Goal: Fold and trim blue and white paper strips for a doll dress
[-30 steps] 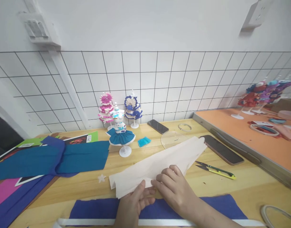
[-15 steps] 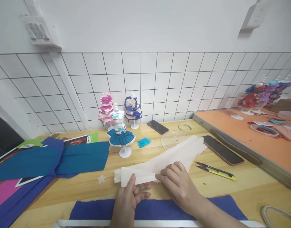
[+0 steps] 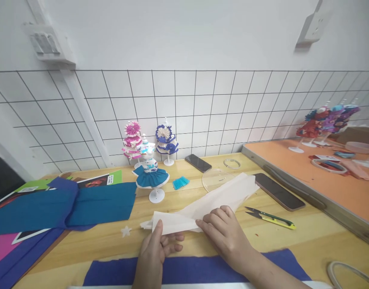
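Note:
A long pale cream sheet of crepe paper lies slantwise over the wooden table, its near edge turned up into a folded strip. My left hand grips the left end of this strip, thumb on top and fingers curled underneath. Farther right, my right hand pinches the same fold between thumb and forefinger, its other fingers bent over the sheet. Below both hands lies a strip of dark blue paper, partly covered by my wrists. A small white star rests left of my left hand.
A mini dress form in a teal skirt stands behind the sheet, with pink and blue-cream ones further back. Yellow thread snips and a phone lie at right. Teal paper is stacked left. An orange-topped raised board borders the right.
My left hand has shifted slightly left along the fold, and the paper's loose left end now looks more crumpled. My right hand keeps its pinch. The view has moved a little.

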`<state>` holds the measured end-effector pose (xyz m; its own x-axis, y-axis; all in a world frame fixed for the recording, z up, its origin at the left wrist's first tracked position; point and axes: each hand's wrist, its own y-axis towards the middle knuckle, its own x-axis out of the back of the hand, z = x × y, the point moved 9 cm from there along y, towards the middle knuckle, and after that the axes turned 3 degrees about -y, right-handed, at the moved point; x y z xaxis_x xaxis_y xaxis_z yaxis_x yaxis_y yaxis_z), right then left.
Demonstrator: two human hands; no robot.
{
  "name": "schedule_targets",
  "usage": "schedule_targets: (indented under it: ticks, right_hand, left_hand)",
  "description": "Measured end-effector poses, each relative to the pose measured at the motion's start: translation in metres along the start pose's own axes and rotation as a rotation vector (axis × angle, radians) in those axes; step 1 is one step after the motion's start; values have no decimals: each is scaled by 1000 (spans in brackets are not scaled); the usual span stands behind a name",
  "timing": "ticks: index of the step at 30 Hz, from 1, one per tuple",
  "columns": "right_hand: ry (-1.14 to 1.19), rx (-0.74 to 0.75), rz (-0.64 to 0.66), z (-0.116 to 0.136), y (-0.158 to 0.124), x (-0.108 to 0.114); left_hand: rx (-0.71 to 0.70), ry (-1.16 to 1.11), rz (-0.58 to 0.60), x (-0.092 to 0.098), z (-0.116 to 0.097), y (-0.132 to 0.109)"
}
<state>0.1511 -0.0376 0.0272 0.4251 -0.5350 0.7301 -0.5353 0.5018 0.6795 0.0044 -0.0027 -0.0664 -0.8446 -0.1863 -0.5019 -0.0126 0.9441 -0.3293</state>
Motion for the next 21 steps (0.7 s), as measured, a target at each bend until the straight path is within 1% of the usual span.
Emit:
schedule_targets:
  ticks: [6,11,14,17,19,21]
  right_hand:
    - [42,-30,0,0,-2,-3]
    - [80,-79,-6,-2,-3,-12]
    - [86,-101,-9,-5,-3,-16]
    - [72,-101,-24,-8,-3,-16]
    - [51,-105,-31,-11,-1,-16]
    - [29,-120,-28,-16,0,-17]
  left_hand:
    - [-94,81,-9,1,-12,-2]
    - [-122,134,-45,14,-18,3]
    - [-164,125,-118,26,-29,6]
    - [-247,68,-243,36,-46,1]
    - [-288,22,-306,39,-56,-4]
    - [-298,-19,-349,41,-62,-7]
